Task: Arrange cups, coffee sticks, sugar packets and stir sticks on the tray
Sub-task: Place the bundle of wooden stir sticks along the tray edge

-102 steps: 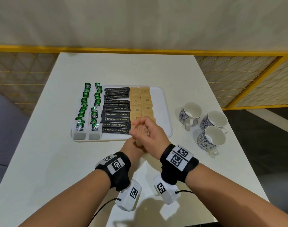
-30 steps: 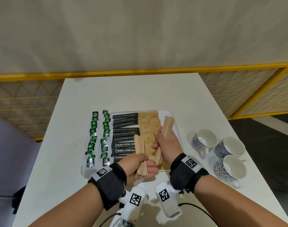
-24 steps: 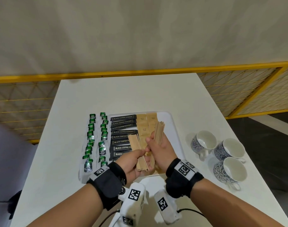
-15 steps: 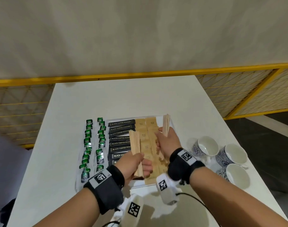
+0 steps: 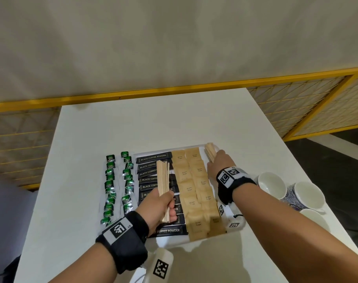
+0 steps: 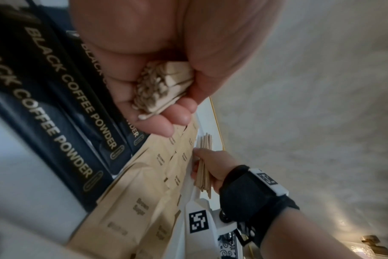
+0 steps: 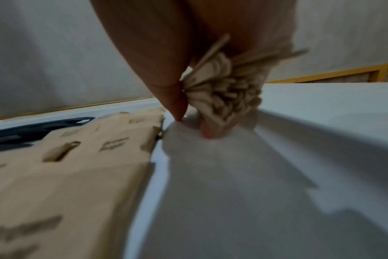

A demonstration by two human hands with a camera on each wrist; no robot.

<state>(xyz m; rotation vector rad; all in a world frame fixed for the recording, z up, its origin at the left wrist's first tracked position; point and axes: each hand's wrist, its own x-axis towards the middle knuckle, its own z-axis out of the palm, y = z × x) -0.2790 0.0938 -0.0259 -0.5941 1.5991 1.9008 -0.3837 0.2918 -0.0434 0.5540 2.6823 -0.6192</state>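
While left hand [image 5: 160,205] grips one stir stick bundle [image 5: 163,187] upright-ish above the coffee sticks [image 5: 153,159], long axis pointing away, right hand [image 5: 220,165] pinches a second bundle [image 5: 210,152] low at the tray [image 5: 238,226] far-right edge beside sugar packets [image 5: 191,184]

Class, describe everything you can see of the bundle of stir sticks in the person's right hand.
The bundle of stir sticks is a sheaf of thin, flat, pale sticks that look wooden. The right hand grips it, both ends sticking out, low over the bare strip of the tray beside the brown sugar packets. Their near ends fan out unevenly.
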